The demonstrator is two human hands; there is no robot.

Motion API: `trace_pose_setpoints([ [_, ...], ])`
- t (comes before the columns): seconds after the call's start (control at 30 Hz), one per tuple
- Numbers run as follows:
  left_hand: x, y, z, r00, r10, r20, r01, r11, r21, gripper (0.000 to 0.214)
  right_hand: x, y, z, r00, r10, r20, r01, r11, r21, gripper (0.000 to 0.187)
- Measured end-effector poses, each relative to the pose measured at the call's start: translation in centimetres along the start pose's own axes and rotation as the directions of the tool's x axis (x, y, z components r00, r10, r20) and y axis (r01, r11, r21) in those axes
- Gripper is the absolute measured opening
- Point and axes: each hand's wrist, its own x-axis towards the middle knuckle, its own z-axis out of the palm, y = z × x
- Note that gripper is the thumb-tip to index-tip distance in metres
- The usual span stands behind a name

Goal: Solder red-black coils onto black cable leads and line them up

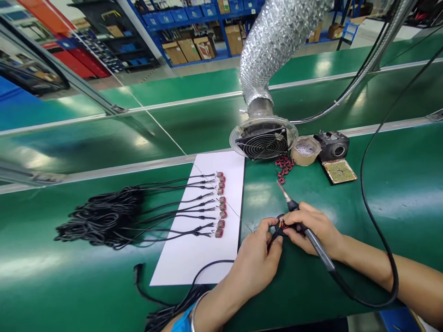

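My left hand (258, 260) pinches a black cable (218, 262) close to its end, where a small dark part with red and yellow bits (283, 225) sits between both hands. My right hand (320, 228) is closed around a soldering iron (320, 251), its tip pointing up and away toward the fan. Right fingertips also touch the small part, whose exact shape is mostly hidden by fingers. A thin wire (238, 216) slants down from the upper left to my left hand. Left of it, a white sheet (180, 263) carries small red-and-metal components (222, 206) beside several cable ends.
A heap of black cables (104, 216) lies at the left; another bundle (173, 309) is near my left forearm. A fan hood (265, 140) hangs from a foil duct (273, 46). Red-black rings (284, 167), a tape roll (304, 154) and an iron stand (334, 146) with sponge tray (339, 171) are behind.
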Motion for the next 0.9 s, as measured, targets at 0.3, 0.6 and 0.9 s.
trace_pose_setpoints([
  [0.3, -0.7, -1.1, 0.2, 0.987, 0.151, -0.049, -0.158, 0.961, -0.228, 0.025, 0.3, -0.7, -1.5, 0.984, 0.180, -0.018, -0.175, 0.974, 0.140, 0.046],
  [0.6, -0.8, -1.3, 0.5, 0.981, 0.174, -0.088, -0.191, 0.952, -0.239, 0.028, -0.1, -1.5, -1.3, 0.855, 0.451, 0.255, -0.505, 0.615, 0.605, 0.051],
  [0.9, -0.9, -1.2, 0.5, 0.926, 0.312, -0.212, -0.352, 0.917, -0.187, 0.020, -0.3, -1.0, -1.6, 0.829, 0.420, 0.369, -0.542, 0.442, 0.715, 0.049],
])
